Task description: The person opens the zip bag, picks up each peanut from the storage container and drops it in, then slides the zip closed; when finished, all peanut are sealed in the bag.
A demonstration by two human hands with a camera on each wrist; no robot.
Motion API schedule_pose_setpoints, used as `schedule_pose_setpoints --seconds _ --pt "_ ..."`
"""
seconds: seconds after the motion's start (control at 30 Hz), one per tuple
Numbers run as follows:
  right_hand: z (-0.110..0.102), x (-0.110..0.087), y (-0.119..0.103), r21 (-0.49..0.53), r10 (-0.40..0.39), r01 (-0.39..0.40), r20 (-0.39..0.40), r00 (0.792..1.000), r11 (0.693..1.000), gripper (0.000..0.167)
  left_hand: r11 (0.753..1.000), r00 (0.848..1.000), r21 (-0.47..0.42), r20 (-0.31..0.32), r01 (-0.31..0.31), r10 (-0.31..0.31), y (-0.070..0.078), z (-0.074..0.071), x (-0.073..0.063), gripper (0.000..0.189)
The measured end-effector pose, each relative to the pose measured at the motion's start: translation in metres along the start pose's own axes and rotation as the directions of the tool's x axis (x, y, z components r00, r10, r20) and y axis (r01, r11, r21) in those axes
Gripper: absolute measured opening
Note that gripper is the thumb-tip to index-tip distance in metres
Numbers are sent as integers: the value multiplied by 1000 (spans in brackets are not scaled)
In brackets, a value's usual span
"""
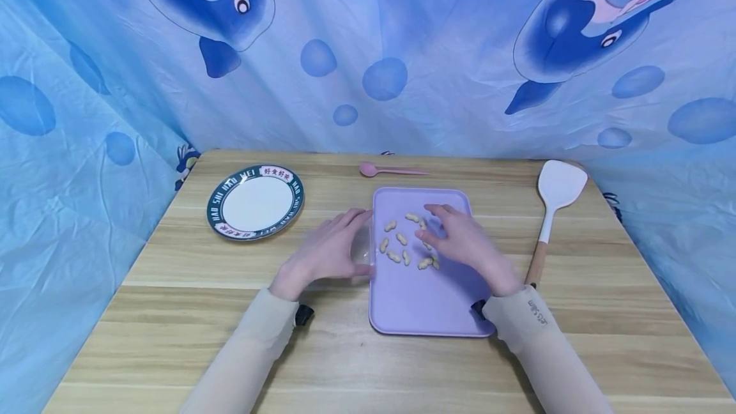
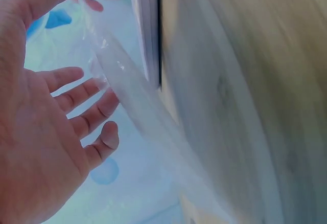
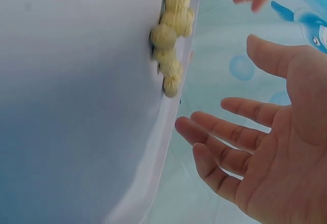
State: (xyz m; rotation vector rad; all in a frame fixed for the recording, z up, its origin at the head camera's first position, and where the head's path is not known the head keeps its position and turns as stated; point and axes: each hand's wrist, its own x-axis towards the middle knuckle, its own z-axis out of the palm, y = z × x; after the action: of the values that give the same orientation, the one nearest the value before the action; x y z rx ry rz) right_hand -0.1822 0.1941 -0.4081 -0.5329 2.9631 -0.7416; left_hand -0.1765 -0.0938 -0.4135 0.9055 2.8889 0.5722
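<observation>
Noted peanuts (image 1: 401, 239) in shell, scattered over middle and far part of shallow purple tray (image 1: 425, 305) on wood-grain counter (image 1: 322, 375). Expect light weight, brittle shells, easy rolling; best pinched gently across the waist. See pale, lumpy figure-eight forms against smooth plastic with rounded corners and low rim. Observed left grip (image 1: 324, 248) curved round clear plastic piece (image 1: 362, 248), holding from opposite sides just beside tray's left edge. Judge as thin, slick, likely to flex; suggest hold by edges. Cannot tell full shape. Found right grip (image 1: 460, 238) spread above tray near peanuts, pinching nothing. Recorded also: glossy plate (image 1: 259, 203), pink spoon (image 1: 393, 170), white spatula (image 1: 546, 225) with wooden handle.
</observation>
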Motion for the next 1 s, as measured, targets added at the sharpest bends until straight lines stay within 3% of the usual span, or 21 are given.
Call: schedule_pose_setpoints --seconds 0.23,0.5,1.0 --pt "8 1 -8 78 -67 69 -20 998 995 61 1000 1000 -14 -14 -19 18 16 5 12 112" --pt "10 0 -20 187 -130 131 -17 991 974 51 998 995 -6 -72 -66 66 28 13 24 112" --pt "18 -1 -30 244 -182 185 -33 983 952 19 992 983 -20 -139 -123 120 38 21 26 108"
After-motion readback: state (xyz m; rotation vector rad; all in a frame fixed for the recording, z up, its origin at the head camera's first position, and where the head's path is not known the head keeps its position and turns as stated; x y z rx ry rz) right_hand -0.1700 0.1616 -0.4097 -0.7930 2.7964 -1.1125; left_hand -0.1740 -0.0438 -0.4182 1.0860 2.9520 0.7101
